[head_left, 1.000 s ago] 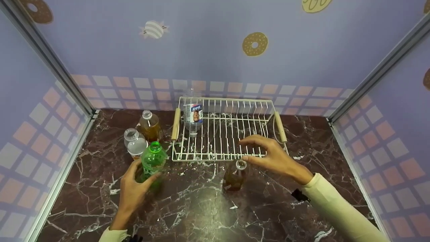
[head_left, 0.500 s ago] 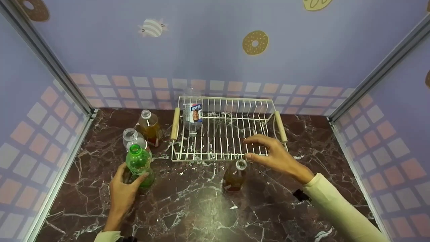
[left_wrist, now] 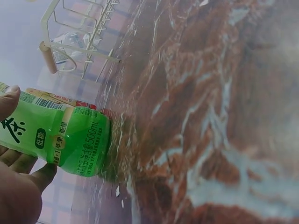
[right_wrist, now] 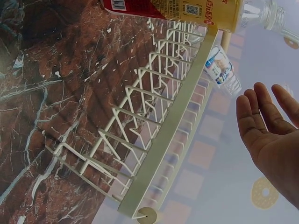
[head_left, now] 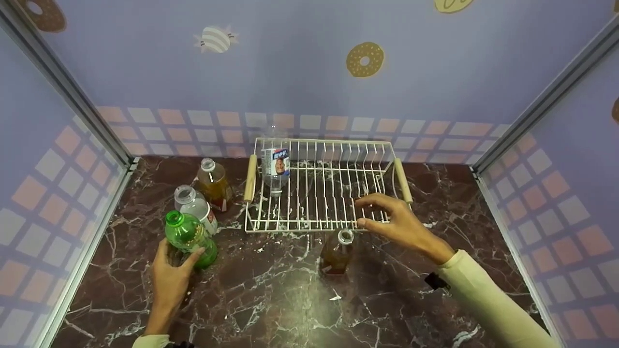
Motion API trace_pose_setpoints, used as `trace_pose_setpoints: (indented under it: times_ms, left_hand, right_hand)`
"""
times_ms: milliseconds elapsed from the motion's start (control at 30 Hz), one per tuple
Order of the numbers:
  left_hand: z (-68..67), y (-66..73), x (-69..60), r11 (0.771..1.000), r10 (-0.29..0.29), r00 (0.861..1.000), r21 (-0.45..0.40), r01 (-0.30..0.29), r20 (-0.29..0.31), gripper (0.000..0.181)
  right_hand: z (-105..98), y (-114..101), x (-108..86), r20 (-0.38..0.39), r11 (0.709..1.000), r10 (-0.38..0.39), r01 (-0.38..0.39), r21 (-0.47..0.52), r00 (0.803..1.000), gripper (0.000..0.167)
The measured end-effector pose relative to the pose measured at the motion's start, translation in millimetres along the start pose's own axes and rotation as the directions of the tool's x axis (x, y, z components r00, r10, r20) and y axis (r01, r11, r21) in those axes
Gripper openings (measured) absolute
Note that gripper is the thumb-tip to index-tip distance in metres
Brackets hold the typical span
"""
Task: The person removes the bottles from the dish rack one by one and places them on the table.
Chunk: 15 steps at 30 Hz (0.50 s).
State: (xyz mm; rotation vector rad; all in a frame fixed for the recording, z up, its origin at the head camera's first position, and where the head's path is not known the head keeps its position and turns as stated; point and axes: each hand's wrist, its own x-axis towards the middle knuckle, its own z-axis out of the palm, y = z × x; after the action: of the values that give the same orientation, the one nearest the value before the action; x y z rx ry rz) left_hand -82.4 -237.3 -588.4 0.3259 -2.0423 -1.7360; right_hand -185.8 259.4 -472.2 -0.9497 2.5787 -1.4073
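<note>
My left hand (head_left: 169, 273) grips a green plastic bottle (head_left: 186, 237), which leans with its uncapped neck to the left. In the left wrist view, the base of the green bottle (left_wrist: 88, 144) is at or just above the counter; contact is unclear. Just behind it stands a clear bottle (head_left: 194, 205), and farther back a bottle with amber liquid (head_left: 215, 186). My right hand (head_left: 401, 222) hovers, fingers apart and holding nothing, beside another uncapped amber bottle (head_left: 337, 256). The right wrist view shows that bottle's red and gold label (right_wrist: 187, 9).
A white wire rack (head_left: 333, 224) with wooden handles stands against the back wall. A clear labelled bottle (head_left: 278, 166) lies tilted in its left end. Patterned panels enclose the dark marble counter (head_left: 271, 309) at the back and sides.
My left hand has carried the green bottle leftward and tilted its neck to the left, in front of the clear bottle. The right hand has drifted slightly right, away from the amber bottle's neck.
</note>
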Motion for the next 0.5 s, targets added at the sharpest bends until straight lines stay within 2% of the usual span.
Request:
trace_pose_setpoints:
  times_ms: [133, 300, 400, 500]
  left_hand:
    - [-1.0, 1.3, -0.5, 1.0, -0.002, 1.0, 0.027, 0.002, 0.011, 0.071]
    - [-2.9, 8.2, 0.8, 0.999, 0.024, 0.999, -0.035, -0.023, 0.042, 0.087]
    - [-6.4, 16.9, 2.5, 0.998, 0.066, 0.997, -0.027, -0.064, 0.05, 0.093]
    - [-9.5, 28.0, 5.1, 0.991, 0.129, 0.991, 0.036, -0.13, 0.045, 0.094]
  right_hand:
    - [-0.5, 1.7, -1.7, 0.003, 1.0, 0.004, -0.004, 0.005, 1.0, 0.044]
    - [-1.1, 2.4, -3.8, -0.001, 1.0, 0.001, -0.001, 0.006, 1.0, 0.043]
    - [-1.7, 2.7, -4.7, -0.007, 1.0, 0.006, -0.006, 0.015, 1.0, 0.042]
    - [-2.3, 2.7, -5.7, -0.011, 1.0, 0.01, -0.01, 0.018, 1.0, 0.042]
